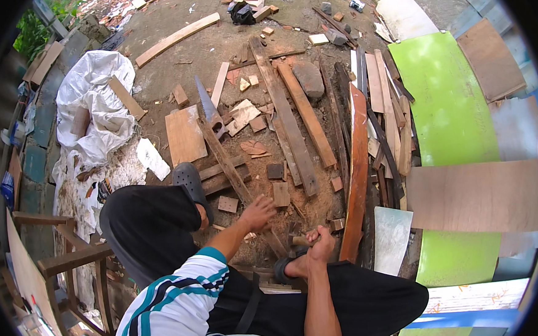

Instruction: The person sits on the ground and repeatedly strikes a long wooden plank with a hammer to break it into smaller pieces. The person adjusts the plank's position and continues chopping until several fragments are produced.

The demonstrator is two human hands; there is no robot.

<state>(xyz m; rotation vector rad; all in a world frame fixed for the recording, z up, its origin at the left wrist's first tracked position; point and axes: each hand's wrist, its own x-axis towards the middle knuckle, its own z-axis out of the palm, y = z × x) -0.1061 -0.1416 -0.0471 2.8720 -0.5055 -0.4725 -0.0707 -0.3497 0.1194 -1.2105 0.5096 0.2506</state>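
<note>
My left hand (258, 215) is over a long narrow wooden strip (225, 158), its fingers loosely spread and pointing right. Whether it presses on the strip cannot be made out. My right hand (321, 243) is closed round a short wooden handle (300, 240) low in front of me, between my feet and a reddish-brown board (355, 163). The far end of that tool is too small to identify. Small square wood blocks (281, 194) lie just beyond my left hand. A handsaw (206, 104) with a dark handle lies farther off, near a flat plywood piece (185, 135).
Long wooden planks (284, 118) and a grey stone (308, 79) lie ahead among sawdust. At left are a white sack (92, 105) and a wooden stool frame (71, 260). Green sheets (446, 95) and a brown panel (477, 198) line the right side.
</note>
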